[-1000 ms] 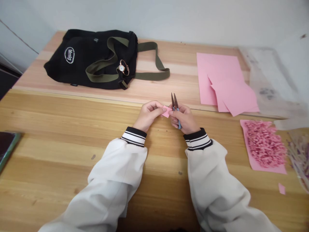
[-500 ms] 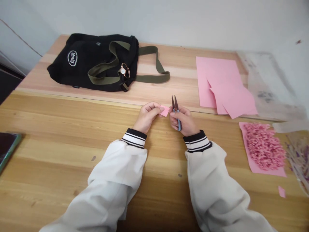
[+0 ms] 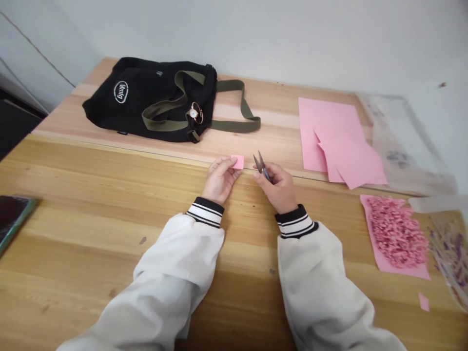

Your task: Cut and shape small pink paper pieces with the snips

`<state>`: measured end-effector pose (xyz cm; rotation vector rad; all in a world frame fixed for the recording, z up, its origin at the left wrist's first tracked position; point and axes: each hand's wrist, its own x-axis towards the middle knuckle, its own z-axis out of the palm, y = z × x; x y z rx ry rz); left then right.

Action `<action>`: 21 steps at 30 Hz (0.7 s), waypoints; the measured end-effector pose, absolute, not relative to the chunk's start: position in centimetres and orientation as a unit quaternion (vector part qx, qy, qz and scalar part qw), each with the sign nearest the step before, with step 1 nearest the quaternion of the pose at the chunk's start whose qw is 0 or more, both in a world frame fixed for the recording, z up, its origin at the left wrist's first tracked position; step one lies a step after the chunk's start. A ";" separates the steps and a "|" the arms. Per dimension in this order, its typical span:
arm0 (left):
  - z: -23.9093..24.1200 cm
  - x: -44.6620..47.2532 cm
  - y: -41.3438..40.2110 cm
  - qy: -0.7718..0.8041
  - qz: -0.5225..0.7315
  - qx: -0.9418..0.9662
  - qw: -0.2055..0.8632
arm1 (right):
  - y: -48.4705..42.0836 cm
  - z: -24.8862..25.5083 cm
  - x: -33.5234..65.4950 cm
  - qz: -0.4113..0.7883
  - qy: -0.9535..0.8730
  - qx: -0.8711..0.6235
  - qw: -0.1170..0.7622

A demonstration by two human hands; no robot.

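Observation:
Between thumb and fingers, my left hand [image 3: 221,179] pinches a small piece of pink paper [image 3: 239,161] above the wooden table. My right hand [image 3: 279,187] is closed round the handles of a pair of scissors [image 3: 261,163]. The blades point up and away from me, slightly parted, to the right of the paper and apart from it. My fingers hide most of the handles.
A black bag [image 3: 164,97] with a watch [image 3: 193,113] on it lies at the back left. Pink sheets [image 3: 340,136] lie at the back right. Nearer on the right, a heap of pink paper pieces [image 3: 397,231] covers another sheet. A dark device [image 3: 14,217] rests at the left edge.
My left hand has moved slightly left with the paper. My right hand has turned the scissors so the blades tilt left; the gap between paper and hand has widened. The view has shifted a little.

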<state>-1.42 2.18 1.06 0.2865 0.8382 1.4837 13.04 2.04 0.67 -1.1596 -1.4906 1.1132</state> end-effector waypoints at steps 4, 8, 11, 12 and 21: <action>1.0 -1.4 2.2 0.369 0.655 0.120 0.648 | 2.0 0.4 13.3 0.279 -0.713 -0.492 0.414; 1.0 -1.3 2.2 0.376 0.652 0.123 0.647 | 2.0 0.5 13.3 0.229 -0.758 -0.487 0.368; 1.0 -1.3 2.2 0.376 0.652 0.126 0.647 | 1.9 0.6 13.3 0.199 -0.772 -0.486 0.358; 1.0 -1.3 2.2 0.376 0.652 0.126 0.646 | 1.9 0.6 13.3 0.191 -0.775 -0.485 0.358; 0.9 -1.3 2.3 0.376 0.655 0.130 0.643 | 1.9 0.3 13.4 0.170 -0.783 -0.480 0.357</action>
